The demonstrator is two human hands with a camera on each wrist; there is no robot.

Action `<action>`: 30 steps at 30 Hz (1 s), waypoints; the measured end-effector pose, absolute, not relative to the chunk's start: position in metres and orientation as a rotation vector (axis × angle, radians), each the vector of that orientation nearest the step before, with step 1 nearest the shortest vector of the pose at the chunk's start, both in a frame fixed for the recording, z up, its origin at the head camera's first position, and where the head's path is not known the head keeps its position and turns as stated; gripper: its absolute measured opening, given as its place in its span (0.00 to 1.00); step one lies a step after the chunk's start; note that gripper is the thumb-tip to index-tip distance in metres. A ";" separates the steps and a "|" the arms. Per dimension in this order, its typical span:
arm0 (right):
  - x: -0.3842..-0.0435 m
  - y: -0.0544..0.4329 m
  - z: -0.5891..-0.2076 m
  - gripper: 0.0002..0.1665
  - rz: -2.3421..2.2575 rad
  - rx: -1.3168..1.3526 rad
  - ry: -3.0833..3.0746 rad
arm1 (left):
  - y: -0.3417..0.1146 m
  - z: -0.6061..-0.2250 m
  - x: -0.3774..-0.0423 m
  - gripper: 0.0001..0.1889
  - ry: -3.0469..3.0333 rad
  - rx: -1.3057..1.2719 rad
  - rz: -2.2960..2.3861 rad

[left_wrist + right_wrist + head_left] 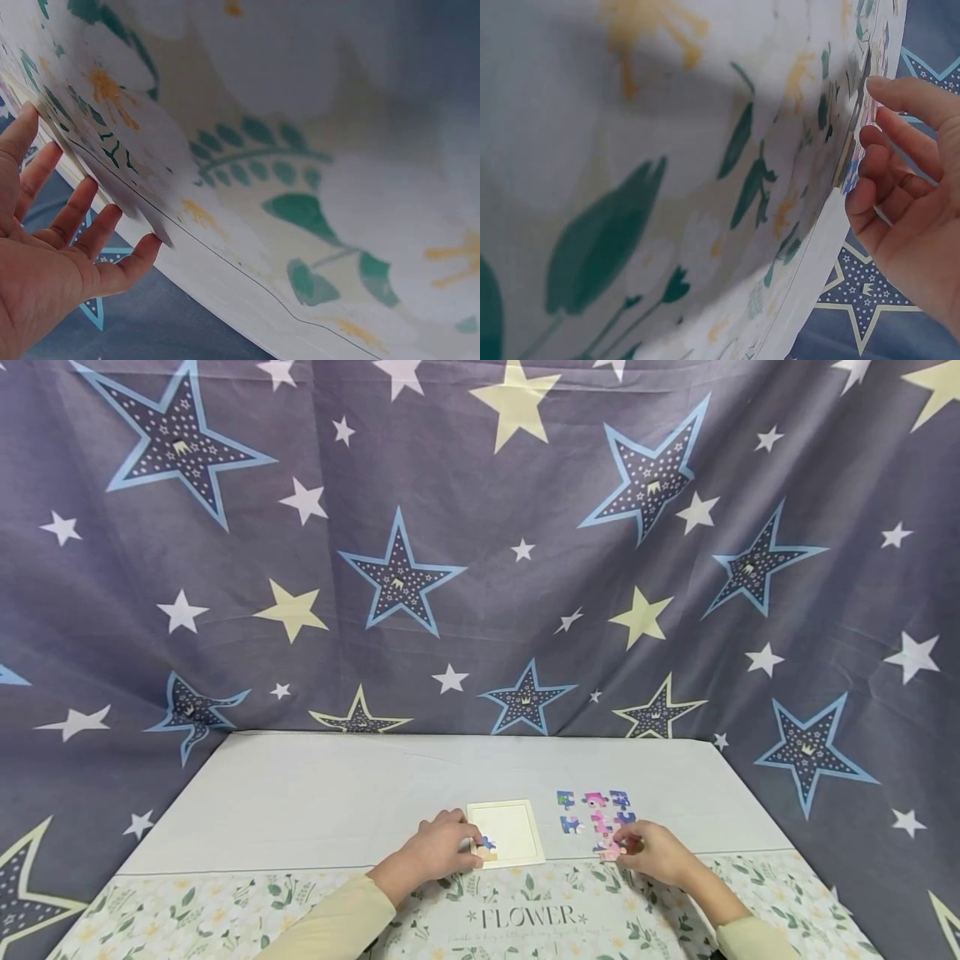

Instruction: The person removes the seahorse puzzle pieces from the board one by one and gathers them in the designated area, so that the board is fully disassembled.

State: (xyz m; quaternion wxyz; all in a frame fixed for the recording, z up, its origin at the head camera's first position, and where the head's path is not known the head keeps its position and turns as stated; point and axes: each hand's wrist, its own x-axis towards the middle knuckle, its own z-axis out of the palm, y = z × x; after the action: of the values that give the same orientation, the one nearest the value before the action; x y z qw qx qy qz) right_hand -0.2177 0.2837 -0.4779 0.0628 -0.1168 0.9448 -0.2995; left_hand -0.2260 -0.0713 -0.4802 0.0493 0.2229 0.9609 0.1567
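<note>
A cream puzzle frame [536, 835] lies flat on the table in the head view. One blue-and-tan puzzle piece [487, 843] sits in its lower left corner. My left hand [444, 845] rests along the frame's left side, thumb by the bottom corner; the left wrist view shows its fingers spread at the edge. To the right, my right hand [656, 853] pinches a pink puzzle piece [611, 852] between thumb and index finger, close over the table. The other right-hand fingers [864, 196] curl inward in the right wrist view.
Several loose pieces lie in rough columns right of the frame: blue pieces [571, 824] on the left, pink pieces [595, 800] in the middle, purple-blue pieces [619, 799] on the right. A flower-print tablecloth [525, 935] covers the table's near part. A starry curtain [450, 485] hangs behind.
</note>
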 end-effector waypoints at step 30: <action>-0.223 0.284 -0.482 0.14 -0.867 -0.288 2.852 | -0.071 -0.480 -0.225 0.17 2.924 0.662 0.492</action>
State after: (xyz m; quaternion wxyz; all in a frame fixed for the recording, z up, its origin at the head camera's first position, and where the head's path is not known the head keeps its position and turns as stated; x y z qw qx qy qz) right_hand -0.2235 0.2843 -0.4818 0.0732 -0.0958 0.9498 -0.2886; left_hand -0.2252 -0.0707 -0.4801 0.0517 0.2175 0.9612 0.1617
